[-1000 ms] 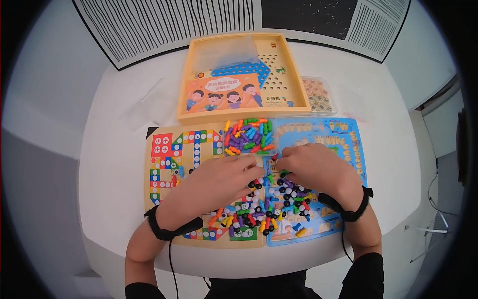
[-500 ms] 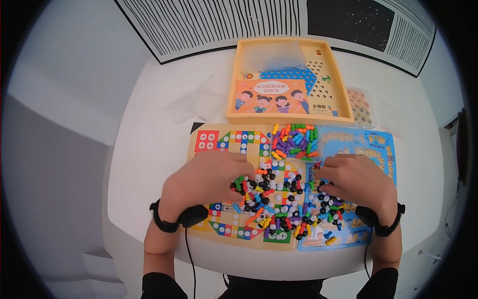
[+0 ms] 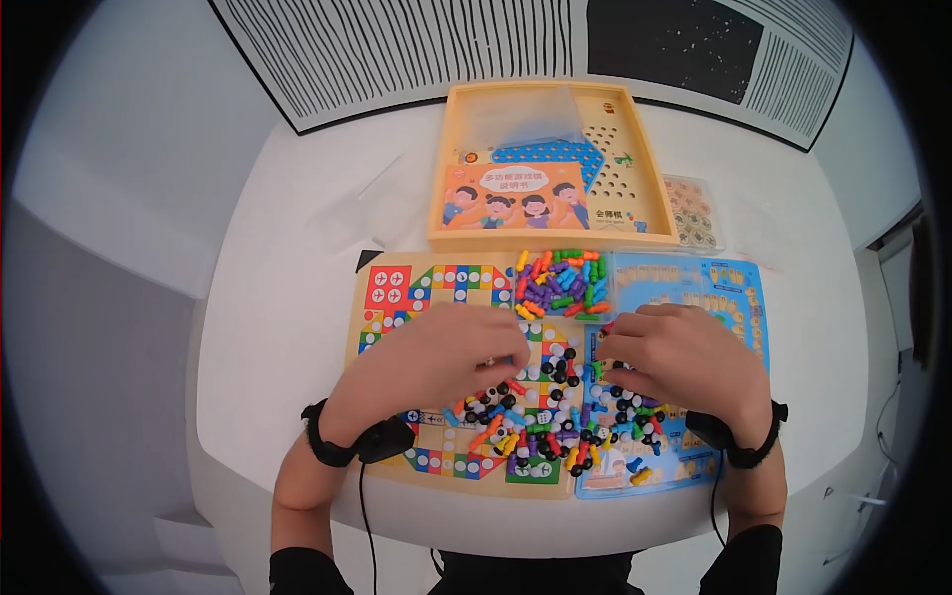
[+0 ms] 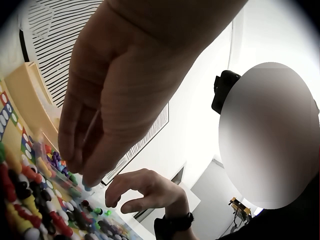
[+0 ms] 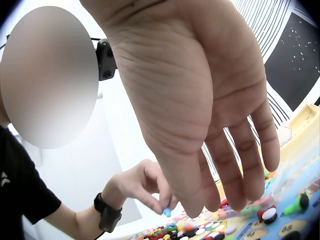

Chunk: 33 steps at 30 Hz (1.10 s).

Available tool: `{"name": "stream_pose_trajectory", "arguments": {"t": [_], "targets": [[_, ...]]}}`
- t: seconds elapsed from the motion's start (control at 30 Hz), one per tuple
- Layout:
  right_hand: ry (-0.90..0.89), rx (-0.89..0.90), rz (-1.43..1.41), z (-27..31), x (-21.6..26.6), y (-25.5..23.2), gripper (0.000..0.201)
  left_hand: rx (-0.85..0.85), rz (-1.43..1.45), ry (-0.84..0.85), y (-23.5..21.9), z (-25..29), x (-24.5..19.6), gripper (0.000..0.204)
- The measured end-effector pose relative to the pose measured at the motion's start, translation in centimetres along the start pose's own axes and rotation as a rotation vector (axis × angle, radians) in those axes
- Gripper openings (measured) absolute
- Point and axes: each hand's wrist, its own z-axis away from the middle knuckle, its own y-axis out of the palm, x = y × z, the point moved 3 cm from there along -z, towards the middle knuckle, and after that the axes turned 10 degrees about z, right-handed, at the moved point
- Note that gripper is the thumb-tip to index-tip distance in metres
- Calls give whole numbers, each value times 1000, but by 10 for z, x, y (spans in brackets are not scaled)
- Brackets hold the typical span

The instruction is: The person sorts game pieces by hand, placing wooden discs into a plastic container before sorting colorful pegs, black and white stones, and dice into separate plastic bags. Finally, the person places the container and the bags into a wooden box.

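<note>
My left hand (image 3: pixel 446 347) hovers over the flying-chess board (image 3: pixel 389 283), thumb and fingertips pinching a small blue peg piece (image 5: pixel 167 212). The head view hides this piece behind the hand. Just beyond the fingertips, a clear plastic box (image 3: pixel 614 286) holds many coloured pegs. My right hand (image 3: pixel 684 357) is over the blue board (image 3: pixel 684 265), fingers loosely extended downward in the right wrist view, with nothing seen between them. Below and between both hands spreads a mixed heap of pegs and black and white pieces (image 3: pixel 545 416).
Behind the boards stands a shallow wooden tray (image 3: pixel 443 188) with an orange booklet (image 3: pixel 516 198) and a plastic bag. A clear case of round pieces (image 3: pixel 691 213) is beside it. Loose clear wrapping (image 3: pixel 367 203) lies at the left. Cords hang from both wrist straps.
The left hand has gone from the box's near edge to the left part of the heap, then back rightward with a blue peg. The right hand stays nearly in place. The head view has shifted.
</note>
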Motion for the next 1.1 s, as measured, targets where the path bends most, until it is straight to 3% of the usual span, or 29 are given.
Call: {"name": "stream_pose_trajectory", "arguments": {"t": [0.03, 0.07, 0.13, 0.17, 0.3, 0.37, 0.43, 0.47, 0.63, 0.77, 0.87, 0.97, 1.1], "targets": [[-8, 0, 2, 0, 1, 1, 22, -142, 42, 63, -8, -4, -2, 13], [-21, 1, 6, 0, 2, 2, 23, -141, 38, 67, -10, -12, -2, 13], [-32, -1, 10, -1, 5, 1, 22, -373, 99, -2, -16, -30, 1, 16], [-46, 3, 11, -3, 8, 1, 22, -388, 99, -7, -17, -34, 5, 16], [-112, -29, -2, -11, 25, 8, 22, -288, -123, 27, -21, -24, 12, 23], [-164, -183, -74, -22, 44, 12, 15, -247, -153, 16, -32, -5, 7, 26], [-191, -209, -76, -35, 57, 24, 15, -9, 1, -231, -38, 15, 8, 29], [-214, -232, -76, -40, 61, 29, 15, -8, 1, -236, -38, 21, 11, 29], [-214, -86, -84, -53, 67, 52, 23, 62, -90, -321, -26, 37, 32, 30], [-188, -20, -89, -51, 61, 37, 23, 47, -94, -288, -16, 31, 38, 31], [-143, -89, -196, -46, 45, 21, 22, 89, -87, -317, -13, 30, 40, 29], [72, -404, -168, -46, 26, 2, 27, 83, -96, -302, -15, 29, 37, 30], [147, -499, -27, -47, 17, 4, 28, 70, -86, -254, -14, 22, 35, 31]]}}
